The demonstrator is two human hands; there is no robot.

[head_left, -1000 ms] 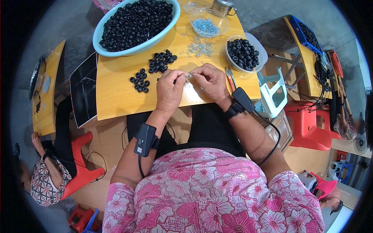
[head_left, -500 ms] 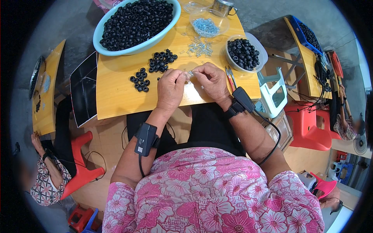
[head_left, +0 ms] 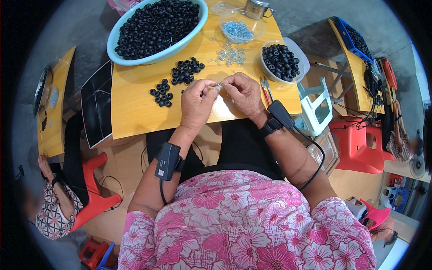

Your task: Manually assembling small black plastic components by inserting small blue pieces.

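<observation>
My left hand [head_left: 198, 102] and my right hand [head_left: 244, 93] meet over the yellow table [head_left: 135, 121], fingertips almost touching. Each is closed in a pinch on a tiny clear, shiny piece [head_left: 219, 84] between them; its exact kind is too small to make out. Just beyond my hands lies a loose scatter of small clear pieces [head_left: 231, 55]. Left of my left hand are two groups of round black pieces with holes, a nearer group [head_left: 162, 93] and a farther group [head_left: 186, 70]. Two slim hand tools [head_left: 266, 90], one with red handles, lie beside my right hand.
A big light-blue basin [head_left: 157, 58] heaped with black pieces stands far left. Farther back are a clear bowl [head_left: 258, 33] of bluish pieces and a metal cup [head_left: 258, 8]. A tub [head_left: 303, 67] of black pieces sits right, above a pale green stool [head_left: 315, 112]. Other people sit on both sides.
My fingertips have shifted slightly around the tiny clear piece, and the left fingers are drawn up a little. The things on the table stay where they were.
</observation>
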